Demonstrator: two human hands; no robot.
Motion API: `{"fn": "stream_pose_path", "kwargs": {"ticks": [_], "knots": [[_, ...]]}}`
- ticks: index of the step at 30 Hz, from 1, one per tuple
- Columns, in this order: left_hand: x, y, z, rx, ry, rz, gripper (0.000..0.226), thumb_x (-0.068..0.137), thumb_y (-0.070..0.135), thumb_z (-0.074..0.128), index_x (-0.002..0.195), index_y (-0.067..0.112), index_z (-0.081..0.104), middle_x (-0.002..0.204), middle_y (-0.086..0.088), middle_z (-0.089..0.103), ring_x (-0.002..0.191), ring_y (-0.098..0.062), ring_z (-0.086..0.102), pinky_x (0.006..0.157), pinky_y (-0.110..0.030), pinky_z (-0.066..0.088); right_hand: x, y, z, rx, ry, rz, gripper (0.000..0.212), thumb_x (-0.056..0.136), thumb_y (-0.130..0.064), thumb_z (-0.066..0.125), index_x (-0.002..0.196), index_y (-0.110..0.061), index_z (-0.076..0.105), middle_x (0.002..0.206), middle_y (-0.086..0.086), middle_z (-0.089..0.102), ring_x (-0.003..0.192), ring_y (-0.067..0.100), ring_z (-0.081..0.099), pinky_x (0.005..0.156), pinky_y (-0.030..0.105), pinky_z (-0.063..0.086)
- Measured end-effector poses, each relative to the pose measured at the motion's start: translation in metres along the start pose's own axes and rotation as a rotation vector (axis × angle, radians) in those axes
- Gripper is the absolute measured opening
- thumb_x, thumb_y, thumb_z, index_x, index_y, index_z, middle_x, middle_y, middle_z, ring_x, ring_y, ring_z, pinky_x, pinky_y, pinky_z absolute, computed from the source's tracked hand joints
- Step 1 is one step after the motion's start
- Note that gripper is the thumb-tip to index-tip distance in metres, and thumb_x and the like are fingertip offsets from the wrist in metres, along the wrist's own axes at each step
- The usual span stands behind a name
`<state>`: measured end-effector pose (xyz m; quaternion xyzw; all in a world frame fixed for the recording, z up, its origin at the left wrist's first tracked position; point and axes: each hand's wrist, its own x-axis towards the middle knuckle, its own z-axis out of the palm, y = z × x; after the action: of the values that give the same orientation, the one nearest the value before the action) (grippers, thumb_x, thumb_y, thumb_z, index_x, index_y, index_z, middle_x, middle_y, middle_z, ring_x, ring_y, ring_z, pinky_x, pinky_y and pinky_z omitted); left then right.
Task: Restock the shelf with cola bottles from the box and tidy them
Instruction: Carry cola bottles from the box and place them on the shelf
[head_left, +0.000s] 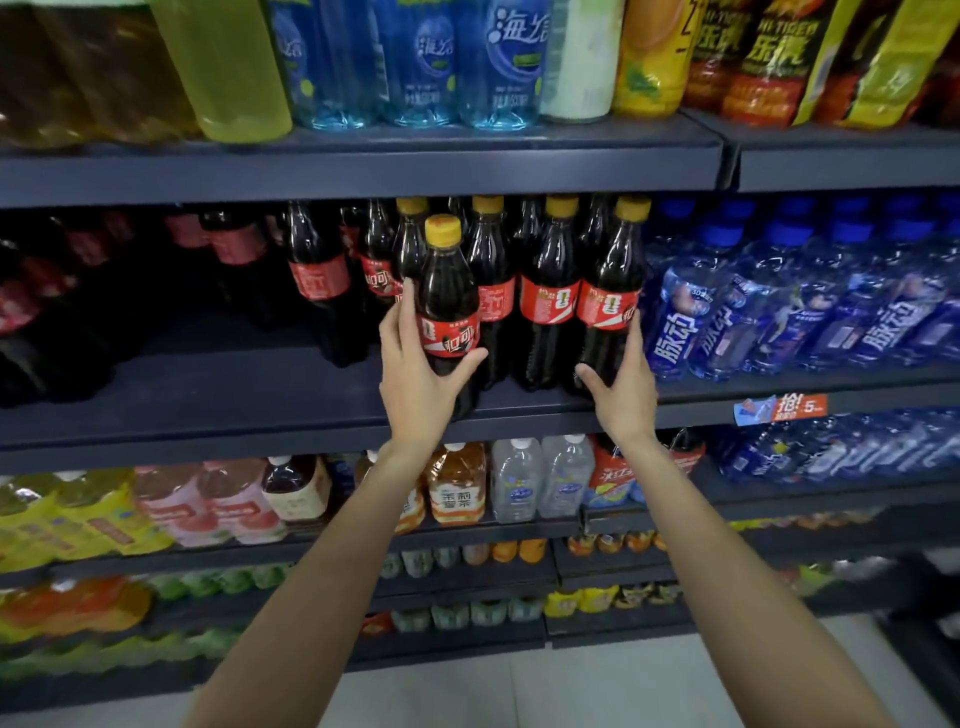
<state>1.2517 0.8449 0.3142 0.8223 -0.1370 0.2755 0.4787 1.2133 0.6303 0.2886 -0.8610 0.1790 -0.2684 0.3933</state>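
Gripping cola bottles (448, 317) on a dark shop shelf (208, 421): left hand (415, 374) and right hand (623, 384).

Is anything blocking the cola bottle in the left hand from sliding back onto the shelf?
Yes. The cola bottle held by the left hand sits at the shelf edge, with another bottle right behind it.

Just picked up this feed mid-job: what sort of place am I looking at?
Most likely a shop's drinks aisle. Tiered dark shelves carry rows of bottled drinks, a price tag hangs on a shelf edge, and both hands, left hand and right hand, hold cola bottles on the middle shelf.
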Motion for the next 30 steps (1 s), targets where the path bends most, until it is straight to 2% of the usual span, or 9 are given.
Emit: {"fn": "stream_pose_path", "kwargs": {"ticks": [3, 5, 7, 10, 14, 18, 22, 26, 30], "knots": [[-0.011, -0.011, 0.003, 0.001, -0.054, -0.043, 0.100, 0.075, 0.051, 0.072, 0.151, 0.031, 0.009, 0.137, -0.007, 0.040, 0.120, -0.023, 0.051, 0.083, -0.049, 0.054, -0.002, -0.003, -0.001, -0.032, 0.017, 0.003, 0.096, 0.087, -0.024, 0.068, 0.152, -0.025, -0.003, 0.147, 0.011, 0.040, 0.130, 0.030, 0.044, 0.106, 0.047, 0.037], [-0.014, -0.014, 0.001, -0.046, -0.063, -0.057, 0.096, 0.077, 0.048, 0.072, 0.151, 0.032, 0.013, 0.132, -0.002, 0.044, 0.119, -0.018, 0.052, 0.088, -0.048, 0.052, -0.006, -0.006, -0.001, -0.049, 0.033, -0.020, 0.099, 0.087, -0.020, 0.068, 0.151, -0.026, -0.007, 0.148, 0.013, 0.038, 0.128, 0.031, 0.045, 0.101, 0.044, 0.039], [-0.018, -0.018, -0.006, -0.086, -0.054, -0.063, 0.095, 0.076, 0.052, 0.071, 0.151, 0.034, 0.014, 0.130, 0.006, 0.044, 0.119, -0.013, 0.050, 0.092, -0.044, 0.052, -0.011, -0.009, 0.000, -0.073, 0.076, -0.072, 0.100, 0.086, -0.021, 0.069, 0.151, -0.027, -0.007, 0.152, 0.015, 0.028, 0.133, 0.032, 0.038, 0.101, 0.044, 0.038], [-0.024, -0.030, -0.023, -0.088, -0.014, -0.076, 0.096, 0.074, 0.059, 0.067, 0.151, 0.033, 0.016, 0.134, 0.008, 0.044, 0.119, -0.009, 0.050, 0.094, -0.036, 0.051, -0.025, -0.011, 0.004, -0.144, 0.221, -0.138, 0.094, 0.085, -0.023, 0.069, 0.151, -0.025, 0.003, 0.150, 0.021, 0.023, 0.136, 0.037, 0.029, 0.103, 0.047, 0.037], [-0.013, -0.048, -0.046, -0.099, 0.079, -0.132, 0.092, 0.076, 0.040, 0.077, 0.149, 0.032, 0.023, 0.139, 0.017, 0.040, 0.123, -0.008, 0.050, 0.099, -0.038, 0.049, -0.045, -0.028, 0.025, -0.187, 0.307, -0.276, 0.074, 0.085, -0.022, 0.067, 0.146, -0.018, 0.025, 0.146, 0.023, 0.027, 0.132, 0.038, 0.031, 0.106, 0.050, 0.035], [0.004, -0.062, -0.058, -0.107, 0.099, -0.164, 0.089, 0.076, 0.036, 0.077, 0.148, 0.031, 0.025, 0.143, 0.007, 0.045, 0.127, -0.003, 0.047, 0.106, -0.034, 0.044, -0.055, -0.049, 0.055, -0.238, 0.215, -0.365, 0.067, 0.087, -0.025, 0.064, 0.145, -0.017, 0.032, 0.146, 0.023, 0.030, 0.134, 0.039, 0.031, 0.105, 0.053, 0.033], [0.019, -0.069, -0.054, -0.074, 0.055, -0.162, 0.089, 0.078, 0.041, 0.075, 0.148, 0.032, 0.022, 0.144, 0.004, 0.046, 0.129, -0.012, 0.048, 0.103, -0.040, 0.046, -0.060, -0.060, 0.079, -0.245, 0.087, -0.380, 0.065, 0.088, -0.026, 0.062, 0.146, -0.018, 0.032, 0.148, 0.023, 0.028, 0.135, 0.039, 0.030, 0.105, 0.053, 0.034], [0.027, -0.073, -0.043, -0.084, 0.026, -0.139, 0.089, 0.081, 0.037, 0.073, 0.150, 0.024, 0.019, 0.148, 0.000, 0.040, 0.134, -0.016, 0.041, 0.107, -0.043, 0.042, -0.062, -0.066, 0.093, -0.278, 0.000, -0.377, 0.070, 0.087, -0.026, 0.064, 0.148, -0.019, 0.029, 0.149, 0.023, 0.026, 0.135, 0.038, 0.030, 0.106, 0.051, 0.034], [0.022, -0.077, -0.037, -0.106, 0.042, -0.156, 0.090, 0.082, 0.031, 0.073, 0.151, 0.025, 0.016, 0.150, 0.000, 0.035, 0.137, -0.016, 0.037, 0.109, -0.041, 0.039, -0.062, -0.070, 0.095, -0.290, -0.022, -0.379, 0.071, 0.087, -0.026, 0.064, 0.148, -0.019, 0.029, 0.147, 0.024, 0.028, 0.133, 0.038, 0.034, 0.104, 0.049, 0.037]]}}
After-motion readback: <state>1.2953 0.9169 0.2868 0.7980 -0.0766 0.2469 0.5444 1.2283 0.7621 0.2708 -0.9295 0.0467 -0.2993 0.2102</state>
